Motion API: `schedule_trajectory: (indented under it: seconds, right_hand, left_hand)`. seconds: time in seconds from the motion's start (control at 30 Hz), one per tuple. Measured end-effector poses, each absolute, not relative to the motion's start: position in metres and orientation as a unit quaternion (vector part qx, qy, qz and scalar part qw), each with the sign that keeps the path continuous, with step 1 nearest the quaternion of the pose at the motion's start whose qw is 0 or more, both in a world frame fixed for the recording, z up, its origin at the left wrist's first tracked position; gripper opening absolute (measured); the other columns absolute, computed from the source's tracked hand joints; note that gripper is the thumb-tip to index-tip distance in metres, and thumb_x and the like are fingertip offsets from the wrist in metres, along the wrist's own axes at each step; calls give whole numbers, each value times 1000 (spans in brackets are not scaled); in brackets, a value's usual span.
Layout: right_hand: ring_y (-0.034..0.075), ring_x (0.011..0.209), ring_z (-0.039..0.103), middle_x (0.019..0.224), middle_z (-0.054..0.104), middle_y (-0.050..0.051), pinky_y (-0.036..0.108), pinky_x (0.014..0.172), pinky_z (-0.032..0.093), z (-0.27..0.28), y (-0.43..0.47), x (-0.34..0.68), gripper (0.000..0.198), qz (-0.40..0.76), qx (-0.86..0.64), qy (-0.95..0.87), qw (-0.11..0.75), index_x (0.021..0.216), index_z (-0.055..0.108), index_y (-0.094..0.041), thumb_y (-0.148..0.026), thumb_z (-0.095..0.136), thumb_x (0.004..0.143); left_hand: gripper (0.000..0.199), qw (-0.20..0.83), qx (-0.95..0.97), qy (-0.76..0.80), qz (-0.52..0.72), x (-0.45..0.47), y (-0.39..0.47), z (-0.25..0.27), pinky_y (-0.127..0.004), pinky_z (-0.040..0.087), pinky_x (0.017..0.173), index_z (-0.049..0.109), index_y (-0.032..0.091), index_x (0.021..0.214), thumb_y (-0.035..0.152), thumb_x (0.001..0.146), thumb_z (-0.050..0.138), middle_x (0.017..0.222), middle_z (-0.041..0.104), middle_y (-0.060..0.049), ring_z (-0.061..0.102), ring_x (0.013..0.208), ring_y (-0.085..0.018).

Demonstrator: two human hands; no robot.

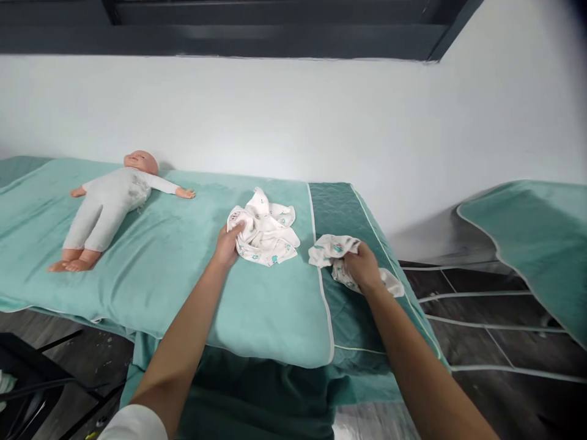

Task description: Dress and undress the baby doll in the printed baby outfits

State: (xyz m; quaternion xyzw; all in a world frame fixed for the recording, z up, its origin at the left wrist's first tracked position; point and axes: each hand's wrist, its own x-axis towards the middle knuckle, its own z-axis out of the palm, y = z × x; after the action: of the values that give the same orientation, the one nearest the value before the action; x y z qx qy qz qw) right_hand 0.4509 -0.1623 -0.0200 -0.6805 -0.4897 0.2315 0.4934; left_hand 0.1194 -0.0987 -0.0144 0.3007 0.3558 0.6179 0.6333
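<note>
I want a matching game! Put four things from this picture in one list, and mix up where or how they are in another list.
1. Bald doll with a white cloth body
2. Crumpled white cloth nearer the doll
3. Bunched white patterned cloth farther from the doll
4. Light green mat with white edging

A. in the right hand
B. spread beneath the doll
C. lying with arms spread
D. held at its edge by the left hand

Pairs: 1-C, 2-D, 3-A, 4-B
</note>
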Motion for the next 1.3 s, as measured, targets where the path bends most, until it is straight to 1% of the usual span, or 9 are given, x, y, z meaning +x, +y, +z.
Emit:
schedule_trajectory:
  seconds: [0.13, 0.33, 0.43, 0.63, 0.77, 0.9, 1.07, 1.17, 1.3]
  right_hand:
    - [35, 119, 55, 104, 68, 13, 55, 111, 40, -27, -152, 454, 17, 185, -686, -552, 437, 78, 62, -22, -25, 56, 63]
    - [39, 142, 40, 148, 49, 21, 63, 117, 31, -5, -173, 447, 60, 71, -673, -637, 367, 132, 56, -16, -26, 60, 72]
    - [38, 146, 36, 155, 43, 19, 61, 120, 29, 20, -183, 417, 62, 33, -591, -719, 363, 144, 49, -18, -34, 61, 85]
    - [29, 133, 53, 144, 56, 15, 45, 113, 41, 88, -162, 325, 55, 142, -415, -813, 382, 143, 48, -20, -41, 60, 94]
    - [26, 106, 64, 116, 69, 10, 38, 95, 48, 136, -140, 288, 29, 103, -431, -799, 406, 120, 63, -18, -26, 50, 95]
    - [24, 81, 62, 85, 69, 3, 35, 81, 46, 168, -134, 283, 22, 38, -472, -808, 350, 108, 66, -23, -26, 49, 96]
    - [27, 77, 59, 64, 56, 3, 43, 83, 43, 182, -144, 292, 25, -13, -528, -806, 267, 108, 68, -24, -16, 56, 87]
    - [29, 79, 60, 66, 55, 5, 46, 83, 43, 186, -152, 297, 18, -47, -559, -793, 239, 94, 68, -21, -15, 54, 86]
    - [28, 87, 62, 92, 65, 10, 45, 83, 45, 189, -157, 304, 21, -58, -538, -794, 278, 87, 66, -19, -17, 46, 88]
  left_hand:
    - [55, 625, 305, 354, 625, 117, -106, -14, -40, 56, 97, 70, 11, 111, 35, 66, 90, 102, 79, -12, 75, 98, -26]
    - [56, 576, 315, 386, 648, 106, -110, -15, -35, 55, 88, 69, 13, 110, 40, 65, 89, 97, 78, -10, 73, 91, -23]
    - [49, 556, 351, 417, 627, 99, -109, 5, -32, 53, 80, 70, 13, 100, 47, 68, 85, 88, 76, -8, 70, 83, -21]
    - [35, 426, 654, 403, 478, 104, -126, 112, -25, 45, 69, 72, 16, 88, 50, 85, 68, 84, 70, -2, 62, 78, -17]
    - [33, 264, 788, 405, 382, 104, -143, 178, -27, 44, 73, 73, 16, 88, 46, 92, 60, 84, 69, -2, 60, 80, -18]
    - [22, 32, 823, 464, 328, 83, -151, 202, -34, 46, 83, 72, 19, 100, 29, 93, 54, 95, 69, -4, 63, 90, -22]
    - [28, -142, 787, 532, 277, 55, -159, 194, -39, 48, 83, 68, 22, 108, 16, 88, 50, 114, 65, -9, 63, 97, -26]
    - [28, -163, 766, 546, 296, 45, -161, 188, -37, 48, 82, 65, 22, 106, 13, 87, 48, 113, 64, -8, 62, 99, -25]
    - [24, -154, 751, 532, 361, 33, -158, 183, -36, 49, 85, 64, 23, 102, 14, 87, 48, 111, 65, -6, 61, 101, -23]
